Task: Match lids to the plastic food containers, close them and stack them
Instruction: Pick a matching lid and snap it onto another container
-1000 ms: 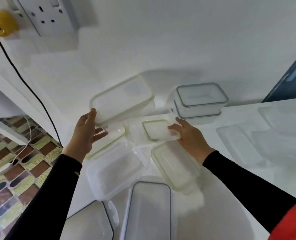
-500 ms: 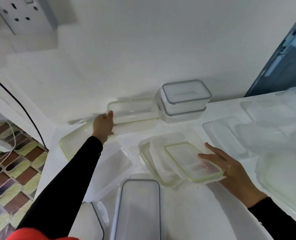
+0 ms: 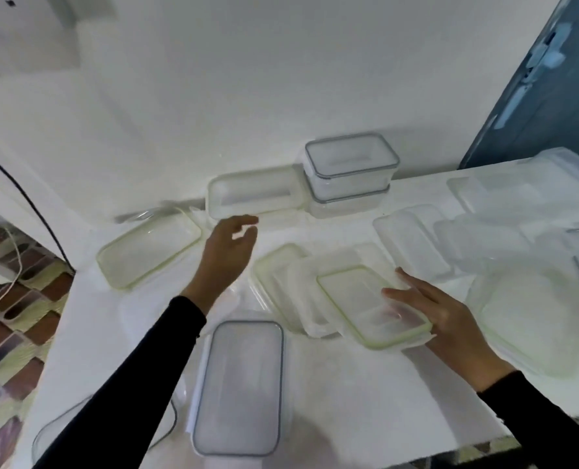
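We are seeing a stack (image 3: 350,170) of two boxes sitting at the back, an open box (image 3: 252,194) lying just left of it, a lid (image 3: 147,247) lying further left, and a lidded box (image 3: 240,387) sitting nearest us.

Containers (image 3: 254,194) and lids (image 3: 372,306): clear, smooth plastic, slightly glossy. Counter (image 3: 365,394) white, matt. Sleeves (image 3: 139,377) black cloth.
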Demonstrator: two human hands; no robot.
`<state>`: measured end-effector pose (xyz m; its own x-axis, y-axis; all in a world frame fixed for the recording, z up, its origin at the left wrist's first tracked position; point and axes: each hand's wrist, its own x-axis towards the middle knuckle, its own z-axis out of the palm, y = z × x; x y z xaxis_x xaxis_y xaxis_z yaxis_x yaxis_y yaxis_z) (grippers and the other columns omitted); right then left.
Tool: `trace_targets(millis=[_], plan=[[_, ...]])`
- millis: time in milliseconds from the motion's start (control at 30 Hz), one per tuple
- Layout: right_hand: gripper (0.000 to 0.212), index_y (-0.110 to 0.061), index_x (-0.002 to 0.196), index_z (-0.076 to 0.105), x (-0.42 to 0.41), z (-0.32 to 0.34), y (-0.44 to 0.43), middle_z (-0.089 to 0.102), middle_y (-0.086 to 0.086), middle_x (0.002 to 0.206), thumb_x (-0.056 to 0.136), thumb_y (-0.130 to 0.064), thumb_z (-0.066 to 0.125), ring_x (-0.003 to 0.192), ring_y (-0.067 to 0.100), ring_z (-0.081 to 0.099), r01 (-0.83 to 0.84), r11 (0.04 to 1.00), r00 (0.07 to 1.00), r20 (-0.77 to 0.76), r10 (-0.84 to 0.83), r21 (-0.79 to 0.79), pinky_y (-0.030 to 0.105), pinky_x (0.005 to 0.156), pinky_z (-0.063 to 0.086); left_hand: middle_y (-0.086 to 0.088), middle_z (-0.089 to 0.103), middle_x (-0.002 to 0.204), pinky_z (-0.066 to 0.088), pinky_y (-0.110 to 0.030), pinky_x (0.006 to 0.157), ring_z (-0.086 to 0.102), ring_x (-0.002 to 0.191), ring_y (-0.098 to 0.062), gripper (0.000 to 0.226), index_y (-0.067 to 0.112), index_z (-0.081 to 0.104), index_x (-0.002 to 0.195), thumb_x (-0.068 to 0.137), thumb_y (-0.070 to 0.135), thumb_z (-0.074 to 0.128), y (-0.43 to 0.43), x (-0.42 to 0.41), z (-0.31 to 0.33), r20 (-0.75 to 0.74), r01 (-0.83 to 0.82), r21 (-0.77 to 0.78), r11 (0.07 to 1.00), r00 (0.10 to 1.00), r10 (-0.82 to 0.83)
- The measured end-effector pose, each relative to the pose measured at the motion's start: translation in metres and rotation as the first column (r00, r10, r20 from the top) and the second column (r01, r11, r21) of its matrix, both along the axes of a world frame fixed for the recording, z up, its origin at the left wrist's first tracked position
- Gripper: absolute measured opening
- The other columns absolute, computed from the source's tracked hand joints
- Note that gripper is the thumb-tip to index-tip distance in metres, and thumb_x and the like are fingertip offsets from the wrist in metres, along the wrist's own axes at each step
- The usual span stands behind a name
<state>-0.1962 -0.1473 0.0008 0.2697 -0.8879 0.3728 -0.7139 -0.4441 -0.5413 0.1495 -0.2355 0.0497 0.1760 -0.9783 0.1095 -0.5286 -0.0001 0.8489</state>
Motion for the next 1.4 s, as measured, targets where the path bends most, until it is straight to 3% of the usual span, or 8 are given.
trace_targets(millis=[133,267,500,667,833,1033,1267,1400], plan=[[0.056,-0.025,0.115,0.072,-0.007,-0.011,0.004,0.057,0.003,0.139,0.067,0.000,0.084,0.112,0.015,0.063,-0.103,0.994,0.992,-0.074,0.101,-0.033,0.026,0.078,0.055,0.001,0.059,0.120,0.056,-0.038,0.086,0.062,0.101,-0.015,0.036,0.023,0.060,0.124,0.092,0.037,0.062,0.083,-0.057,-0.015,-0.092,0.138,0.241,0.961,0.989,-0.119],[0.031,-0.028,0.113,0.071,-0.029,-0.006,0.008,0.044,0.005,0.149,0.082,-0.025,0.066,0.131,0.017,0.046,-0.305,0.952,0.951,-0.043,0.306,0.018,0.030,0.097,0.047,-0.005,0.063,0.119,0.040,-0.017,0.090,0.059,0.108,-0.021,0.038,0.014,0.057,0.130,0.093,0.014,0.061,0.118,-0.085,-0.041,0.119,-0.039,0.074,0.996,0.992,0.030],[0.018,-0.046,0.113,0.060,-0.027,0.045,-0.008,0.069,-0.009,0.099,0.096,-0.044,0.053,0.100,0.024,0.069,-0.134,0.983,0.861,0.506,0.055,0.122,0.044,0.093,0.054,0.006,0.071,0.109,0.046,-0.007,0.074,0.057,0.068,0.010,0.035,0.019,0.066,0.123,0.094,0.006,0.054,0.173,-0.117,-0.044,0.143,-0.110,0.066,0.992,0.985,0.100],[0.034,-0.003,0.126,0.049,-0.002,0.026,-0.059,0.066,0.023,0.085,0.100,-0.025,0.051,0.084,0.041,0.064,-0.034,0.984,0.998,-0.044,0.043,0.174,0.035,0.065,0.044,0.005,0.067,0.119,0.043,-0.003,0.070,0.061,0.083,0.000,0.034,0.016,0.063,0.127,0.094,0.025,0.062,0.196,-0.134,-0.047,0.110,-0.180,0.027,0.983,0.978,0.176],[0.023,-0.010,0.112,0.062,0.016,0.006,-0.074,0.067,0.013,0.107,0.090,-0.006,0.056,0.096,0.034,0.062,-0.077,0.991,0.954,-0.280,0.106,0.111,0.030,0.069,0.038,-0.008,0.058,0.132,0.040,-0.041,0.102,0.050,0.124,-0.028,0.048,0.015,0.057,0.131,0.091,0.043,0.060,0.225,-0.100,-0.051,0.356,-0.392,-0.025,0.919,0.856,0.375],[0.042,-0.015,0.129,0.060,0.018,-0.003,-0.090,0.057,0.009,0.133,0.089,-0.005,0.052,0.120,0.030,0.054,-0.070,0.960,0.852,-0.485,0.199,0.271,0.035,0.094,0.044,-0.010,-0.015,0.162,-0.002,-0.056,0.116,-0.013,0.147,-0.039,0.118,0.031,0.009,0.153,0.060,0.087,0.055,0.252,-0.084,-0.063,0.569,-0.485,0.392,0.782,0.796,0.207],[0.029,-0.019,0.122,0.065,0.002,0.030,-0.048,0.061,0.001,0.124,0.097,-0.017,0.050,0.101,0.020,0.062,-0.139,0.947,0.980,-0.098,0.173,0.289,0.026,0.086,0.046,-0.013,0.020,0.153,0.018,-0.049,0.113,0.016,0.141,-0.035,0.100,0.043,0.038,0.136,0.048,0.083,0.063,0.251,-0.080,-0.043,0.301,-0.469,0.254,0.846,0.870,0.392],[0.045,-0.018,0.124,0.062,-0.004,0.066,-0.007,0.066,-0.004,0.115,0.098,-0.050,0.046,0.087,0.011,0.069,-0.318,0.797,0.906,0.411,0.097,0.513,0.019,0.080,0.053,0.004,0.020,0.154,0.019,-0.037,0.108,0.014,0.141,-0.014,0.086,0.057,0.034,0.131,0.053,0.077,0.064,0.246,-0.100,-0.005,0.239,-0.092,0.122,0.988,0.969,0.060]])
